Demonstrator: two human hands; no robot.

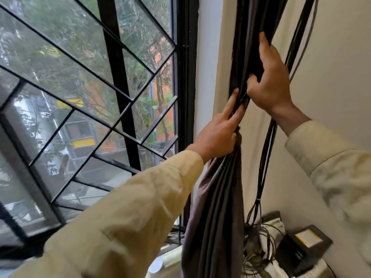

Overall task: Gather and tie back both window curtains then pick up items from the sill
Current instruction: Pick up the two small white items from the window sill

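A dark grey-brown curtain (pixel 218 197) hangs bunched into a narrow column at the window's right side, against the cream wall. My left hand (pixel 216 133) grips the gathered folds at mid height, two fingers stretched up along the cloth. Just above it, my right hand (pixel 269 81) clasps the bundle from the right, thumb tucked into the folds and fingers pointing up. The sill (pixel 170 251) shows only as a pale strip at the bottom, with a light roll-shaped item (pixel 170 259) partly hidden by my sleeve and the curtain.
A black diagonal window grille (pixel 112 81) fills the left. Black cables (pixel 267 153) run down the wall right of the curtain into a tangle (pixel 259 243). Below, a dark box with a yellow label (pixel 303 243) stands by the wall.
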